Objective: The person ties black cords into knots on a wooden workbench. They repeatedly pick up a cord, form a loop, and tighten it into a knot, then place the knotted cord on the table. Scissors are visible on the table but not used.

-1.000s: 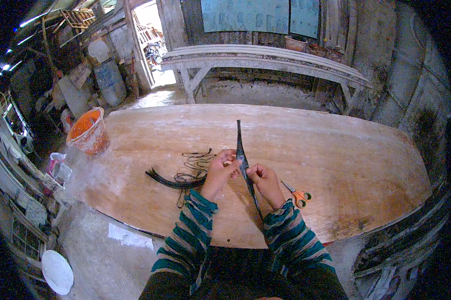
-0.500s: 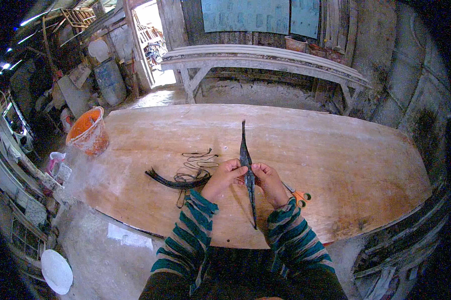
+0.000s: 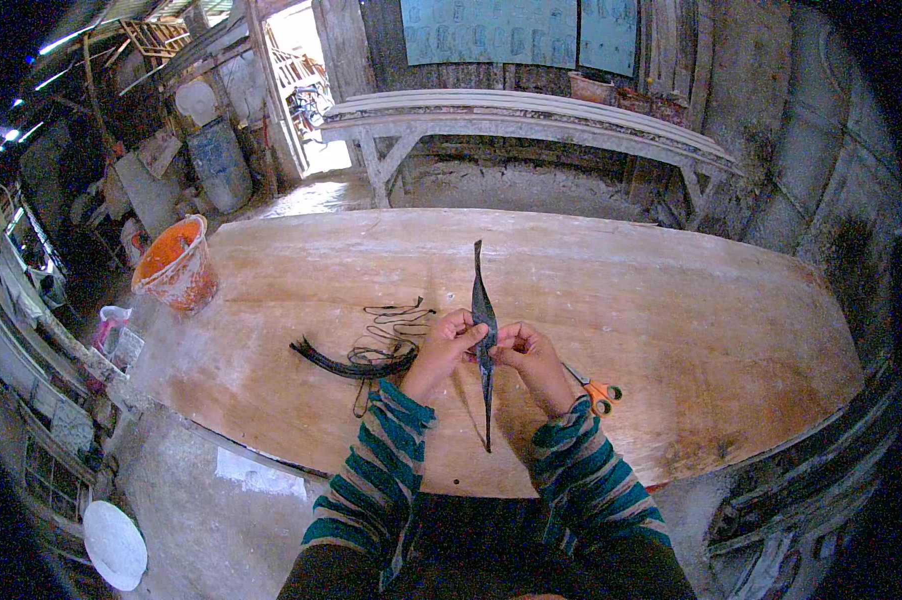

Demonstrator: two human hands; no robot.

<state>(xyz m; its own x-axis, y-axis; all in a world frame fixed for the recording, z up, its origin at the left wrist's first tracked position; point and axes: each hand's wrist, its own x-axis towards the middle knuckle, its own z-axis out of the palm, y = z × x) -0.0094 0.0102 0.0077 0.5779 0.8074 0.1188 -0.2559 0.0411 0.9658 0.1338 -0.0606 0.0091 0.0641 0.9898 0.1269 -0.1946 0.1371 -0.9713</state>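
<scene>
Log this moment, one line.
left hand: pinching long black strip; right hand: at strip's right edge; orange-handled scissors: on brown wooden table

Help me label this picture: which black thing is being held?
The wide-middled strip in the left hand; the curved bundle and looped cord lie on the table.

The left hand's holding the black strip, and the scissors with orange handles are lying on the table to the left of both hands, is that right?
Not quite: the scissors lie to the right of both hands, beside the right hand, as the head view shows. The left hand does hold the black strip.
</scene>
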